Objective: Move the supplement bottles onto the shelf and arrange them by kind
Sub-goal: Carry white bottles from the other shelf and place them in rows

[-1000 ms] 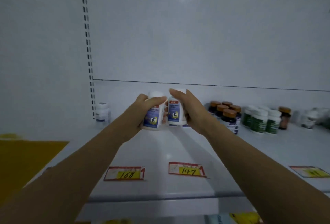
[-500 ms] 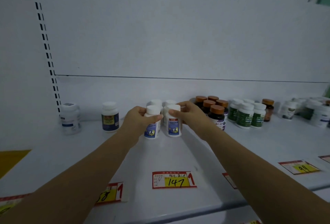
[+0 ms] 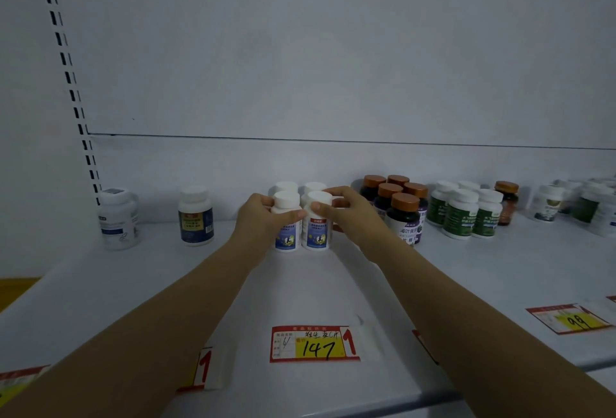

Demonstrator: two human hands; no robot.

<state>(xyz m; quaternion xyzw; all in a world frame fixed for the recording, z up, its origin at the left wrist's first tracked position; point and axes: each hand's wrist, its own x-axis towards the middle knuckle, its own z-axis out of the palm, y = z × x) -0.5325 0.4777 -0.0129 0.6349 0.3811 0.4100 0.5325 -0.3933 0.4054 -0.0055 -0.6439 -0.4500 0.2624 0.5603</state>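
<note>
Supplement bottles (image 3: 546, 207) stand upright along the back of a white shelf (image 3: 133, 284). At far left is one white bottle with a pale label (image 3: 118, 217), and apart from it one white-capped bottle with a dark blue label (image 3: 196, 215). In the middle, four white-capped bottles with blue labels form a two-by-two block. The left hand (image 3: 260, 220) curls thumb and fingers round the front left bottle (image 3: 287, 234), and the right hand (image 3: 346, 214) pinches the front right bottle (image 3: 318, 230) just under its cap. Both held bottles stand on the shelf side by side, with the two rear bottles (image 3: 313, 186) just behind them. Right of the right hand come five dark bottles with brown caps (image 3: 404, 217), then four white-capped bottles with green labels (image 3: 461, 217), then one amber bottle with a brown cap (image 3: 506, 204). Those further right are too blurred to count. Near the front edge lie a price tag reading 147 (image 3: 315, 344) and a price tag reading 99 (image 3: 570, 319).
</note>
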